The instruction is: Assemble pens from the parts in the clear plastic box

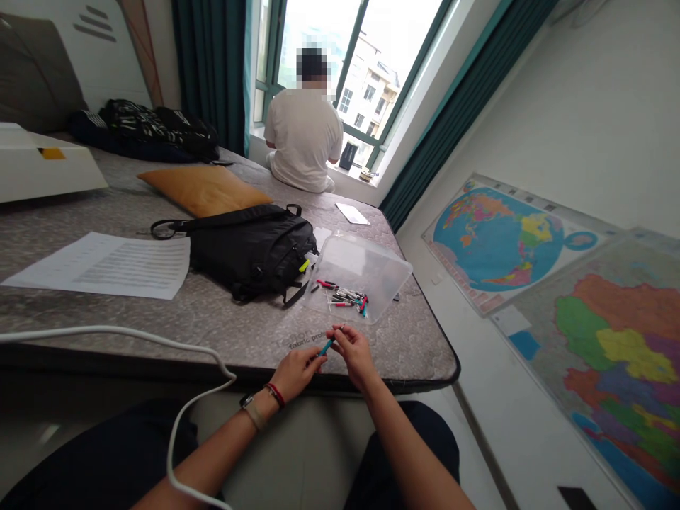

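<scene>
Holding a slim teal-blue plastic pen (pixel 328 346) just on the near side of a shallow, clear plastic box (pixel 387 282), above the edge of a grey patterned fabric mattress (pixel 425 347). Pinching with the left grip (pixel 297 370) closed on the lower end and the right grip (pixel 355 352) on the upper, apparently to steady both ends at once. Inside the box, showing a loose heap of slim black, red and blue plastic pens (pixel 348 296), probably contained there against rolling and for easy reach. Left of the box, showing a limp black fabric backpack (pixel 255 248), perhaps laid flat for stability, and farther left, a white printed paper sheet (pixel 132 265). Beyond the box, showing a white-shirted person (pixel 304 138), seated facing away.
</scene>
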The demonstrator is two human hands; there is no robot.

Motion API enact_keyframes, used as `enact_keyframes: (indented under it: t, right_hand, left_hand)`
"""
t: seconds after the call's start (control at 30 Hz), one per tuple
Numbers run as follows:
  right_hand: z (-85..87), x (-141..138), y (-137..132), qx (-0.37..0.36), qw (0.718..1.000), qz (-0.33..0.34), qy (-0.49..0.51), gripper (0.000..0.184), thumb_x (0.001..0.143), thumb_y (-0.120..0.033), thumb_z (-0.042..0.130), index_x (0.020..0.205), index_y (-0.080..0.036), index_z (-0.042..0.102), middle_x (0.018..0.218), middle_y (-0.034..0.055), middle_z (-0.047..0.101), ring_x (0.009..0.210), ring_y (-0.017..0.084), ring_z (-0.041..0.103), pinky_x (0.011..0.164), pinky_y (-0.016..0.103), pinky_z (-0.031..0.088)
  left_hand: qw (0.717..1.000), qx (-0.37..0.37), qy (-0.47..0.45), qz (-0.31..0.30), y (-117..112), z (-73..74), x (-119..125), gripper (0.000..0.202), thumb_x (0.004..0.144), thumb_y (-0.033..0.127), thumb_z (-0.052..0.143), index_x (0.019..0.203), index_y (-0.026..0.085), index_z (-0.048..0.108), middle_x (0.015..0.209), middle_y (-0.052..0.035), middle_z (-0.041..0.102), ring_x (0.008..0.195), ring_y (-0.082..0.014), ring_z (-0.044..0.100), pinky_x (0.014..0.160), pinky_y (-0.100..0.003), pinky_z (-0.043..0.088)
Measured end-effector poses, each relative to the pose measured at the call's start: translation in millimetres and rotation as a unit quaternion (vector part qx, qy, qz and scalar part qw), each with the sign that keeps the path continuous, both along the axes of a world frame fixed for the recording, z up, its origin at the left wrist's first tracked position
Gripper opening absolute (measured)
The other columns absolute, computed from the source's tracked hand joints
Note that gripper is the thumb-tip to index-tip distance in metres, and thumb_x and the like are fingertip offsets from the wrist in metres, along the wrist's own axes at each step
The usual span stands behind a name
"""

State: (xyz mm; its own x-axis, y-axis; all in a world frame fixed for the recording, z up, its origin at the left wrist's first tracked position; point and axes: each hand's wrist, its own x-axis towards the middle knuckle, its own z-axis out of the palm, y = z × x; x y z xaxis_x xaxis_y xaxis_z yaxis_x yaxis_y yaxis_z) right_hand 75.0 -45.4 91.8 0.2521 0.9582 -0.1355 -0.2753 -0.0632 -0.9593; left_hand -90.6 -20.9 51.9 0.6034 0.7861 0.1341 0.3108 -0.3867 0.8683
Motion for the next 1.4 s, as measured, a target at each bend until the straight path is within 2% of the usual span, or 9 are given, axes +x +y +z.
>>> enact_keyframes:
  t: [0.13, 0.2, 0.33, 0.53, 0.67, 0.8, 0.9, 1.13, 1.4]
  right_hand:
    - [-3.8, -3.8, 4.6, -0.006, 0.997, -0.075, -0.013, 0.031, 0.062, -0.035, 0.086, 0.074, -0.018, 0.063, 0.073, -0.0013, 0.067, 0.072, 0.015, 0.064, 0.071, 0.030, 0.054]
    - [-3.1, -6.3, 3.2, -0.009, 0.998, -0.059, 0.002, 0.030, 0.067, -0.039, 0.083, 0.083, -0.019, 0.067, 0.080, 0.0013, 0.070, 0.079, 0.017, 0.065, 0.074, 0.032, 0.054]
    - [-0.7, -8.6, -2.7, -0.003, 0.998, 0.009, 0.055, 0.042, 0.075, -0.043, 0.077, 0.109, -0.021, 0.067, 0.111, 0.0089, 0.071, 0.104, 0.024, 0.064, 0.086, 0.038, 0.053]
    - [-5.5, -9.0, 0.9, -0.014, 0.996, -0.076, 0.035, 0.031, 0.066, -0.038, 0.084, 0.077, -0.019, 0.063, 0.083, 0.0032, 0.072, 0.084, 0.018, 0.066, 0.076, 0.031, 0.053]
    - [-4.6, -12.3, 1.9, -0.026, 0.995, -0.073, 0.064, 0.030, 0.067, -0.038, 0.083, 0.080, -0.019, 0.064, 0.086, 0.0036, 0.072, 0.082, 0.017, 0.066, 0.074, 0.030, 0.053]
    - [-4.5, -13.0, -2.6, -0.017, 0.996, -0.024, 0.088, 0.037, 0.072, -0.039, 0.080, 0.101, -0.019, 0.068, 0.105, 0.0079, 0.072, 0.097, 0.021, 0.066, 0.083, 0.036, 0.054]
    - [-7.5, -11.2, -4.6, -0.008, 0.998, -0.029, 0.054, 0.034, 0.072, -0.039, 0.079, 0.097, -0.018, 0.069, 0.100, 0.0084, 0.073, 0.095, 0.022, 0.066, 0.081, 0.035, 0.054]
    - [-10.2, -11.8, -0.2, -0.009, 0.998, -0.047, -0.040, 0.032, 0.076, -0.042, 0.075, 0.095, -0.018, 0.067, 0.097, 0.0086, 0.074, 0.085, 0.019, 0.067, 0.075, 0.031, 0.053]
    - [-14.0, -12.2, -2.2, -0.009, 0.997, -0.030, -0.068, 0.036, 0.077, -0.045, 0.073, 0.100, -0.017, 0.068, 0.098, 0.0089, 0.074, 0.088, 0.021, 0.067, 0.076, 0.032, 0.052]
  left_hand:
    - [0.998, 0.043, 0.024, 0.040, -1.9, -0.5, -0.3, 0.031, 0.094, 0.043, 0.049, 0.109, 0.029, 0.072, 0.086, -0.0011, 0.075, 0.075, -0.0177, 0.067, 0.069, -0.025, 0.043]
    - [0.997, 0.053, 0.025, 0.053, -2.2, 0.0, -1.3, 0.032, 0.094, 0.043, 0.049, 0.112, 0.030, 0.072, 0.091, -0.0014, 0.076, 0.077, -0.0180, 0.067, 0.070, -0.025, 0.043]
    - [0.997, 0.046, 0.018, 0.061, -0.2, 0.5, -3.1, 0.032, 0.094, 0.042, 0.049, 0.114, 0.031, 0.071, 0.090, -0.0007, 0.076, 0.074, -0.0177, 0.067, 0.065, -0.025, 0.042]
    - [0.995, 0.066, -0.006, 0.074, 1.2, -2.3, -1.8, 0.031, 0.094, 0.041, 0.050, 0.113, 0.029, 0.072, 0.095, -0.0028, 0.076, 0.082, -0.0202, 0.069, 0.072, -0.027, 0.045]
    - [0.992, 0.078, -0.021, 0.094, 0.8, -2.1, -2.3, 0.032, 0.093, 0.041, 0.051, 0.116, 0.029, 0.071, 0.099, -0.0041, 0.076, 0.086, -0.0213, 0.068, 0.077, -0.028, 0.045]
    - [0.996, 0.015, -0.040, 0.079, 1.1, 0.0, -2.6, 0.033, 0.093, 0.042, 0.051, 0.113, 0.028, 0.072, 0.084, -0.0023, 0.076, 0.071, -0.0188, 0.067, 0.066, -0.026, 0.044]
    - [0.997, -0.026, -0.056, 0.046, 0.7, 1.4, -1.8, 0.033, 0.093, 0.043, 0.050, 0.105, 0.025, 0.075, 0.074, -0.0009, 0.074, 0.066, -0.0175, 0.066, 0.063, -0.025, 0.043]
    - [0.996, -0.048, -0.046, 0.058, 2.9, -0.3, -0.3, 0.032, 0.092, 0.044, 0.050, 0.090, 0.023, 0.074, 0.074, -0.0005, 0.074, 0.067, -0.0168, 0.066, 0.062, -0.024, 0.042]
    - [0.980, -0.159, -0.117, -0.018, 2.9, -3.4, 2.1, 0.035, 0.090, 0.049, 0.052, 0.091, 0.018, 0.067, 0.079, -0.0030, 0.073, 0.062, -0.0151, 0.063, 0.061, -0.025, 0.045]
